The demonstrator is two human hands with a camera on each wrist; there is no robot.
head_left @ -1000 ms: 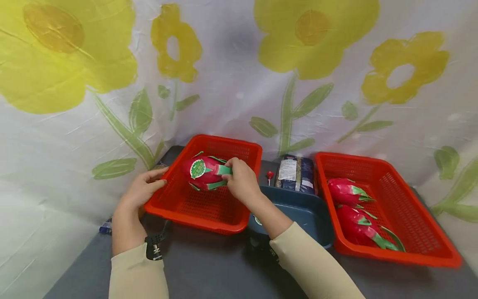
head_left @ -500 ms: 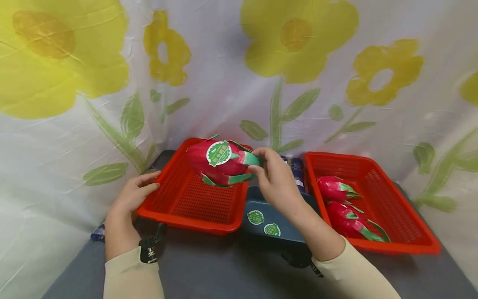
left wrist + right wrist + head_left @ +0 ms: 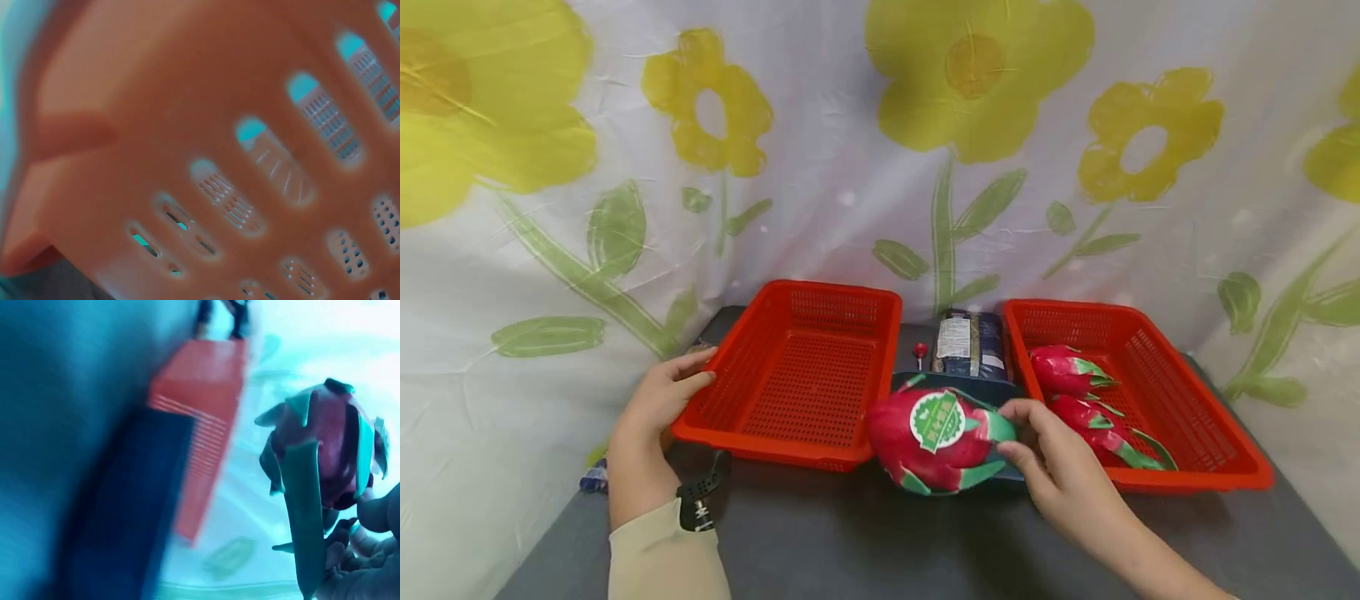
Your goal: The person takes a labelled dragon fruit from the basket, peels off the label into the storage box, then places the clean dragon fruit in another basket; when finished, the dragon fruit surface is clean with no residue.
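A pink dragon fruit with green scales and a round green-and-white sticker hangs over the dark blue tray, covering most of it. My right hand pinches its green stem end between thumb and fingers. The right wrist view shows the same dragon fruit above the curled fingers. At the left rim of the left red basket rests my left hand, index finger and thumb fairly straight against the edge. Its other fingers are mostly hidden. Only the basket's slotted wall fills the left wrist view.
A right red basket holds two more dragon fruits, one behind the other. Between the baskets, at the back, lie a dark blue labelled packet and a red lollipop. A flowered curtain closes off the back.
The dragon fruit has come out of the left basket, moving right and toward me over the blue tray in my right hand. My left hand stays at the basket's rim.
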